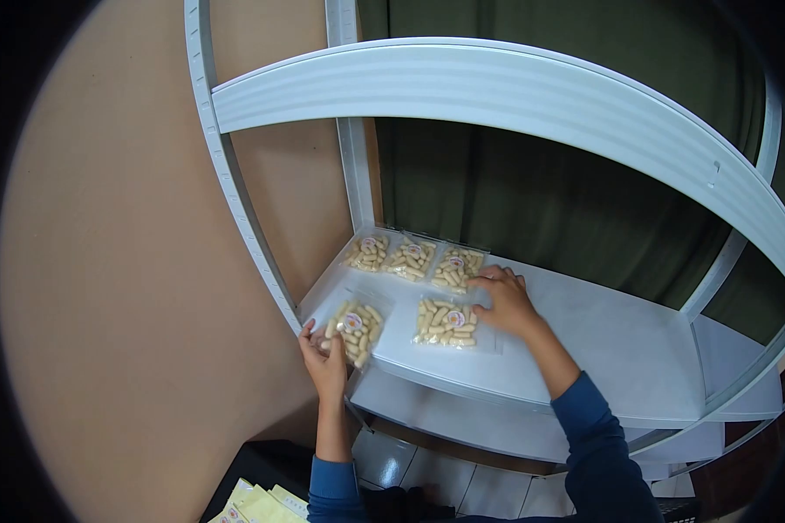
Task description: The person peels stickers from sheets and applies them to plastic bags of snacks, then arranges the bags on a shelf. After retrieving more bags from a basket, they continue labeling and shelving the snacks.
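Observation:
My left hand (324,359) grips the lower left edge of a clear bag of pale, stick-shaped pieces (355,329) with a round label, over the shelf's left front edge. My right hand (504,301) has its fingers spread, with the thumb near the right side of another such bag (446,322) and the fingertips by the rightmost bag of the back row (457,268). Two more labelled bags, one in the middle of that row (411,258) and one at its left end (368,250), lie flat on the white shelf (602,340).
A curved white shelf beam (497,80) spans above, between metal uprights (235,174). A lower shelf (462,418) sits underneath. Dark green curtain (532,183) hangs behind, and a tan wall (131,244) stands at left. Yellow label sheets (257,506) lie at the bottom left.

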`<state>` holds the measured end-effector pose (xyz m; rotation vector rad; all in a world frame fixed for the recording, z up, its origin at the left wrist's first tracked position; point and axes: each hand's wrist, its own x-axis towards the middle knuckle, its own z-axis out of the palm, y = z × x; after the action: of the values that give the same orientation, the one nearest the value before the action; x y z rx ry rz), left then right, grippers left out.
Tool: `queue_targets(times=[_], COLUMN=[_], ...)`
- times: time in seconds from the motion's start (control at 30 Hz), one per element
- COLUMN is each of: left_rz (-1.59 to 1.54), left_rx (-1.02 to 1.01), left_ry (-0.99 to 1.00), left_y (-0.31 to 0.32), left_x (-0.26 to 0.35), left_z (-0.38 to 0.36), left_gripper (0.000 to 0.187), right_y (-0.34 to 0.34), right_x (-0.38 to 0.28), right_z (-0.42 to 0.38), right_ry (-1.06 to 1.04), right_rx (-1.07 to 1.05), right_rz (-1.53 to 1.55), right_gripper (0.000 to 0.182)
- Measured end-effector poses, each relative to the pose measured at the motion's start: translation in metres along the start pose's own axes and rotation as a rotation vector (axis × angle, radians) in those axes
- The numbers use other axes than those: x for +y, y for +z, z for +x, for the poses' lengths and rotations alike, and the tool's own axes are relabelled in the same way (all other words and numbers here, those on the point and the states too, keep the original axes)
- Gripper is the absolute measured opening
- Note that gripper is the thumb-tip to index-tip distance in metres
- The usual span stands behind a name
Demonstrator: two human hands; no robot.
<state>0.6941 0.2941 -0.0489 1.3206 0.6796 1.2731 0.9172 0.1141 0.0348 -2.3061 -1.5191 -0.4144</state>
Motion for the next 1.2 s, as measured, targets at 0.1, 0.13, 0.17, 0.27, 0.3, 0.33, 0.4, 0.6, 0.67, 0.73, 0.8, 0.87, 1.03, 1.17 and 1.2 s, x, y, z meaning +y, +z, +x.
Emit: queue_targets(times=[0.1,0.13,0.17,0.27,0.3,0.33,0.4,0.6,0.67,0.73,0.8,0.87,1.03,1.17,1.2], left_rz=[0.28,0.274,0.478,0.752,0.815,0.674,0.768,0.883,0.879,0.865,0.878,0.922,0.87,0.858,0.857], left_rx=[0.124,0.122,0.203,0.239,0.197,-0.168,-0.262,-0.403,-0.423,-0.455,-0.438,-0.402,-0.378,-0.399,-0.401], left_ry=[0.298,0.296,0.442,0.638,0.681,0.62,0.639,0.585,0.592,0.593,0.594,0.589,0.56,0.555,0.556], left_y=[0.009,0.014,0.018,0.02,0.019,0.015,0.019,0.022,0.021,0.017,0.011,0.007,-0.004,-0.005,-0.005], left_x=[0.002,0.004,0.008,0.02,0.026,0.036,0.025,0.016,0.014,0.015,0.013,0.013,0.01,0.014,0.013], left_z=[0.002,0.003,0.001,-0.019,-0.023,-0.024,-0.022,0.01,0.023,0.031,0.037,0.039,0.044,0.043,0.043], left_gripper=[0.053,0.053,0.053,0.053,0.053,0.043,0.036,0.03,0.03,0.03,0.031,0.031,0.031,0.031,0.031], right_y=[0.005,0.004,0.006,0.016,0.018,0.021,0.021,0.048,0.055,0.057,0.059,0.059,0.066,0.077,0.08], right_x=[-0.042,-0.058,-0.071,-0.087,-0.087,-0.087,-0.091,-0.094,-0.099,-0.103,-0.106,-0.107,-0.098,-0.098,-0.099], right_z=[-0.017,-0.022,-0.029,-0.043,-0.041,-0.041,-0.04,-0.016,-0.01,-0.005,0.0,0.002,0.008,0.015,0.017], right_ry=[0.094,0.103,0.114,0.005,0.002,-0.088,-0.167,-0.176,-0.19,-0.201,-0.198,-0.204,-0.252,-0.305,-0.311], right_rx=[0.053,-0.012,-0.08,-0.037,-0.032,-0.034,-0.09,0.017,0.013,0.008,-0.029,-0.038,-0.089,-0.059,-0.041], right_rz=[0.073,0.005,-0.059,-0.029,-0.031,0.156,0.364,0.368,0.349,0.335,0.357,0.379,0.452,0.499,0.492], right_gripper=[0.034,0.034,0.035,0.033,0.033,0.032,0.03,0.034,0.034,0.035,0.036,0.036,0.038,0.036,0.036])
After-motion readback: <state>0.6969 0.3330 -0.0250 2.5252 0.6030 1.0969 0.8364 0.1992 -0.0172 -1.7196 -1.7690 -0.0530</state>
